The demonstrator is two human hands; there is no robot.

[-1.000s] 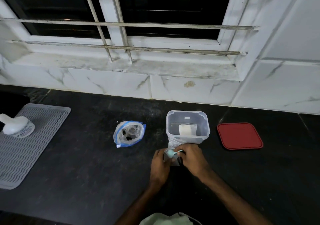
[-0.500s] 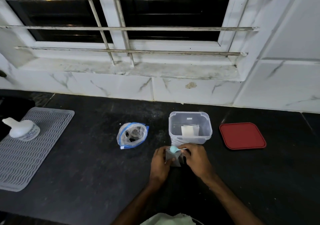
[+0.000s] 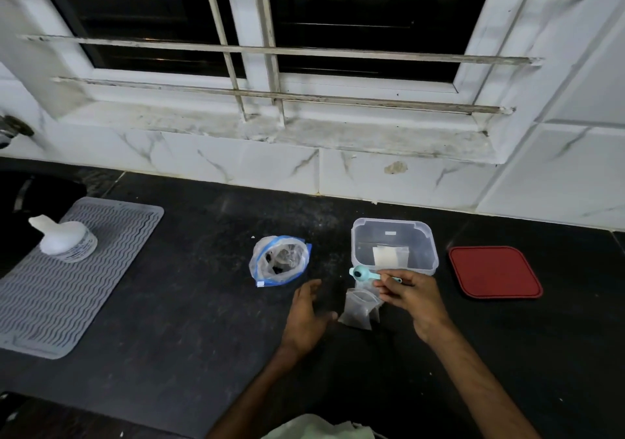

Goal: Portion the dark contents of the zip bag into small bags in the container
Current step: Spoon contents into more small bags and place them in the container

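Note:
A zip bag with a blue seal stands open on the black counter, with dark contents at its bottom. To its right stands a clear plastic container with white small bags inside. A small clear bag holding dark bits stands just in front of the container. My right hand pinches a teal scoop above that small bag. My left hand hovers with relaxed fingers left of the small bag, holding nothing.
A red lid lies right of the container. A grey ribbed mat at the left carries a white bottle. A tiled wall and a barred window rise behind the counter. A dark sink lies at far left.
My left hand has let go of the small bag and drawn away to the left. My right hand has lifted the teal scoop out of the bag.

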